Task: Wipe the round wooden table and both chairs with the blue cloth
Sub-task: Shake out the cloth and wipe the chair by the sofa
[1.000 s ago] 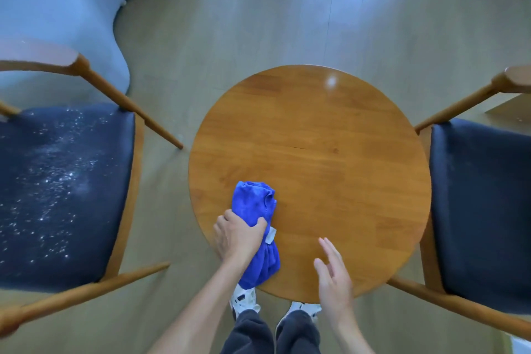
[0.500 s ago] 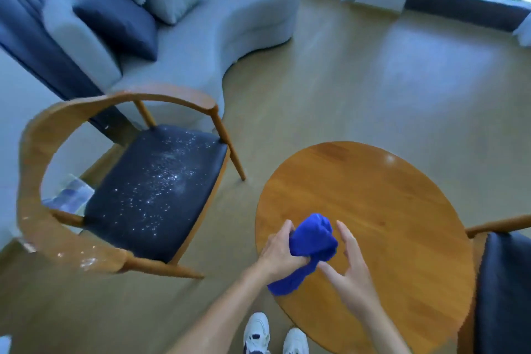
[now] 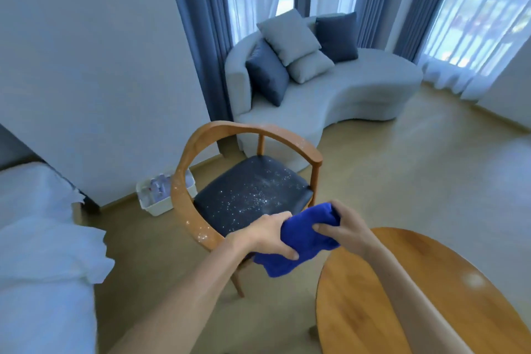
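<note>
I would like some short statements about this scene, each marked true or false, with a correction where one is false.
1. Both hands hold the blue cloth. True: the left hand and the right hand each grip it.
2. The cloth lies flat on the round wooden table. False: it is held up, bunched, between chair and table.
3. The chair has white specks on its dark seat. True.
4. The sofa carries no cushions. False: several cushions lie on it.
5. A white bin stands on the floor behind the chair. True.
</note>
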`<state>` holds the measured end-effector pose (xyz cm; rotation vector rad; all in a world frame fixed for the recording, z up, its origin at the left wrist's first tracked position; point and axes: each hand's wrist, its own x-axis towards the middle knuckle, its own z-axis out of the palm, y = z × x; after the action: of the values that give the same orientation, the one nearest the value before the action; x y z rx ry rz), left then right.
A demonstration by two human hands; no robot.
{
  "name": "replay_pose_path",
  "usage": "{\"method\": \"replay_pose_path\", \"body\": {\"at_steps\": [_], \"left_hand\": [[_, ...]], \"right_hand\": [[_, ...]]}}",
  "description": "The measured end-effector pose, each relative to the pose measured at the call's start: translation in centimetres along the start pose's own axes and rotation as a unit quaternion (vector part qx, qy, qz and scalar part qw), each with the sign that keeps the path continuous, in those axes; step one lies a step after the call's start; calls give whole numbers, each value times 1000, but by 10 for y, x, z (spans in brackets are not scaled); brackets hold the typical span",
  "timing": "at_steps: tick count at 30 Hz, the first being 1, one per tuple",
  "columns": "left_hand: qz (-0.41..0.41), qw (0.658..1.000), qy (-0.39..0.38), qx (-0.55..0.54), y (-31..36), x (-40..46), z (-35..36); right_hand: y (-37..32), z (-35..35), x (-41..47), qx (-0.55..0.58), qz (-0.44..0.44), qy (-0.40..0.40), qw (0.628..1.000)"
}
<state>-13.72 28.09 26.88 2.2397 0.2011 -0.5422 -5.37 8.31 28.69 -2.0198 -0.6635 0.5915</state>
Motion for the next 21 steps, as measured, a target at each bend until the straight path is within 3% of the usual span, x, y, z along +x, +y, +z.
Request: {"method": "replay_pose_path", "body": {"at_steps": [6,12,16,21], "left_hand": [[-37,989,52,-132,-63,-39,-78],[-29,938,110,-328,-153,-67,-153],[-28,929,105,-353,-226,-66,-210],[-58,936,61,-342,-295,-41,-273]], "right_hand": [[-58,38,56,35,-55,-1,998],[-107,109,120,38,-32,11,999],[-131,171,165,31,23,-4,999],[-157,233,212,24,89,46,995]]}}
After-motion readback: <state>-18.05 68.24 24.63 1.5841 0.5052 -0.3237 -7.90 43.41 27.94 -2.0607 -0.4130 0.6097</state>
